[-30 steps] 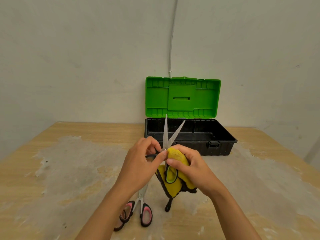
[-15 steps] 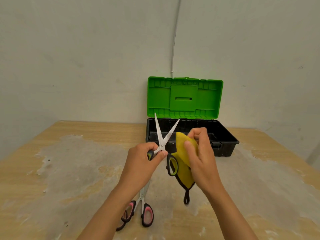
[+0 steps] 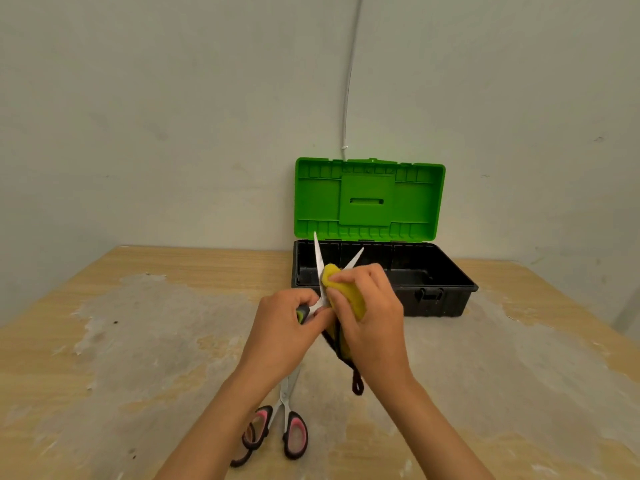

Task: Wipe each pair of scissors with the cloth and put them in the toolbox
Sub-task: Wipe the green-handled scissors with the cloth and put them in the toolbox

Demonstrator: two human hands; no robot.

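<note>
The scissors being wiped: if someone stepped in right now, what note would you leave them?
Left hand holds the open scissors by the handle, blades up.
Right hand presses the yellow cloth between the blades.
Pink-handled scissors lie on the table, near edge.
Toolbox stands open at the back; nothing visible inside.
Done: none stowed. Left: finish this wipe, stow it, then the pink pair.
</note>
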